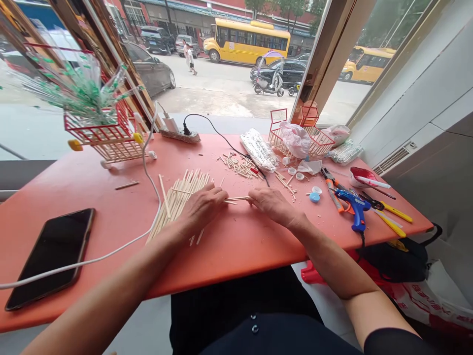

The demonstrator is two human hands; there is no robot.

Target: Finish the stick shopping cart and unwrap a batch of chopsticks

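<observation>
Between my hands, just above the orange tabletop (254, 246), run a few thin wooden sticks (238, 198). My left hand (207, 201) is closed around their left part, its wrist over the right side of a spread pile of long wooden sticks (172, 204). My right hand (271, 202) pinches their right end, fingers curled. Beyond the hands lies a heap of short cut stick pieces (240, 166). Some fingertips of both hands are hidden from me.
A glue gun (354, 204), pliers (332, 190) and a yellow-handled knife (391, 224) lie at right. Small red-trimmed baskets (321, 143) and a foil-like packet (258, 149) stand behind. At left are a phone (53, 254), a white cable (121, 247) and a model cart (114, 145).
</observation>
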